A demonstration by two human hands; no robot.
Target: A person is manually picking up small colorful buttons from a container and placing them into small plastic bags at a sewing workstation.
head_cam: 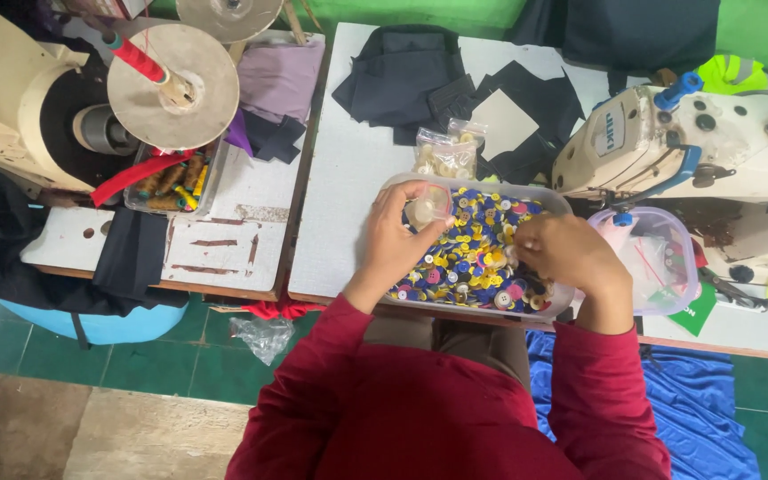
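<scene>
- The left hand (395, 238) holds a small clear bag (426, 206) of pale buttons, its fingers closed around the bag's near side; the bag hangs over the far-left corner of the tray.
- The right hand (566, 258) rests over the near-right part of the clear plastic tray (455, 181), fingers curled down into the buttons (473, 253); whether they pinch one already cannot be told.
- The bag lies to the left of the right hand and a little farther off, with a stretch of loose buttons between the two hands. The left hand is the one on the bag; the right is nearer the heap.
- The tray's long axis runs left to right along the near edge of the worktop (348, 187), and the buttons in it are mixed yellow, blue, pink and white.
- Just beyond the tray's far rim sit two more small bags of pale buttons (444, 151), touching or nearly touching the rim.
- Right of the tray, close beside the right wrist, stands a clear tub with a purple rim (660, 258).
- Far right, a white sewing machine (686, 147) stands near that end of the tray.
- Dark cloth pieces (420, 76) lie at the far side of the worktop, well apart from the hands.
- On the separate table to the left are thread cones (171, 178) and a round disc stand (173, 84).
- Nothing lies between the two hands but the buttons themselves.
</scene>
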